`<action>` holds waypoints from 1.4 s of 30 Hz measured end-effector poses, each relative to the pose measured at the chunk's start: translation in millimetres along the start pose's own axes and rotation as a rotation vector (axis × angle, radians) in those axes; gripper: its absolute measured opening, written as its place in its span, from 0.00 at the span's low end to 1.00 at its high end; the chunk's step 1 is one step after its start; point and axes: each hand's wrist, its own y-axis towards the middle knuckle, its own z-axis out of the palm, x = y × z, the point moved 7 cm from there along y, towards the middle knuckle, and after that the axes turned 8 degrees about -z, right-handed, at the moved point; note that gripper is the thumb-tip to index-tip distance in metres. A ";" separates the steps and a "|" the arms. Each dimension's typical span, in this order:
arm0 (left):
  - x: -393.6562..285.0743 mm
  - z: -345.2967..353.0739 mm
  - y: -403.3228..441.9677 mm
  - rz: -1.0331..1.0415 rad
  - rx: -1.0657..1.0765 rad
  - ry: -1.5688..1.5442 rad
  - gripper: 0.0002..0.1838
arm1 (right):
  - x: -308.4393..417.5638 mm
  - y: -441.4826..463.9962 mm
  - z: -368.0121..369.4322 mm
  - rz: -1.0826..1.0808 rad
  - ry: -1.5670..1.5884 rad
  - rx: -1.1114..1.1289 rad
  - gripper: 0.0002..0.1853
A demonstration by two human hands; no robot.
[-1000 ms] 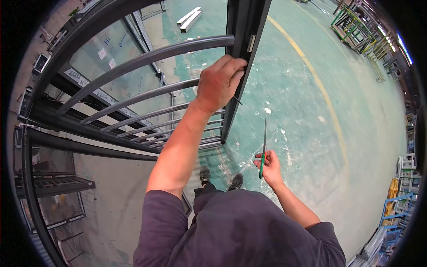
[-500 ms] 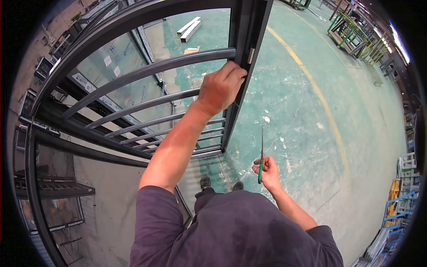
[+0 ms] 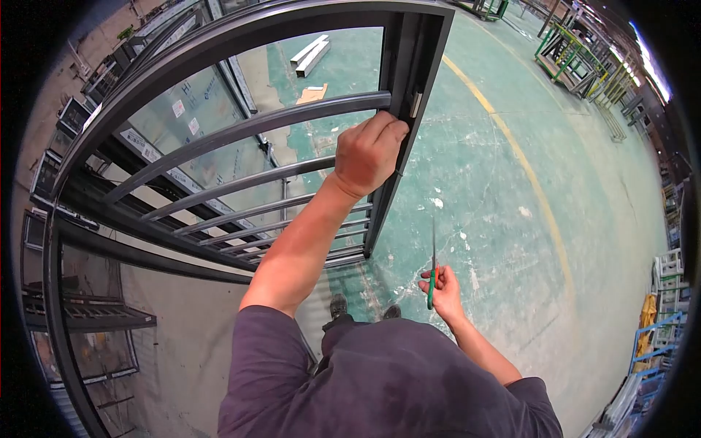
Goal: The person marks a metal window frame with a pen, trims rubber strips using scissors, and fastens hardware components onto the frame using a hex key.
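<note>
A dark metal window frame [image 3: 414, 66] with several horizontal bars [image 3: 248, 120] stands upright in front of me on the left. My left hand [image 3: 369, 153] is closed at its near upright side, just below the top bar, with the fingertips pressed against the profile. The palm side is hidden, so anything small inside it does not show. Lower down to the right, clear of the frame, my right hand [image 3: 444, 293] holds what looks like a screwdriver [image 3: 432, 288]. Its handle is green and orange, and its long thin shaft points up and away from me.
Wrapped glass panels [image 3: 197, 124] lean behind the bars. Metal profiles [image 3: 312, 57] and a piece of cardboard [image 3: 312, 93] lie on the green floor [image 3: 504, 241], which has a yellow line [image 3: 526, 160]. Green racks [image 3: 569, 55] stand far right; blue racks [image 3: 661, 343] are nearer.
My left hand sits slightly lower and further right in view, still closed at the frame's side. The frame appears slightly lower in view too. My right hand keeps its hold on the tool.
</note>
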 end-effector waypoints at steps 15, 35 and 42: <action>3.4 -4.7 14.0 -0.110 -0.177 -0.092 0.08 | 4.7 3.2 -0.6 0.043 -0.011 -0.022 0.21; -15.7 17.4 -50.3 -0.540 -0.022 -0.361 0.34 | -17.4 12.3 13.0 0.097 -0.047 0.110 0.21; -6.5 11.9 -35.7 -0.527 0.128 -0.451 0.30 | -41.7 13.9 7.3 0.097 -0.055 0.095 0.21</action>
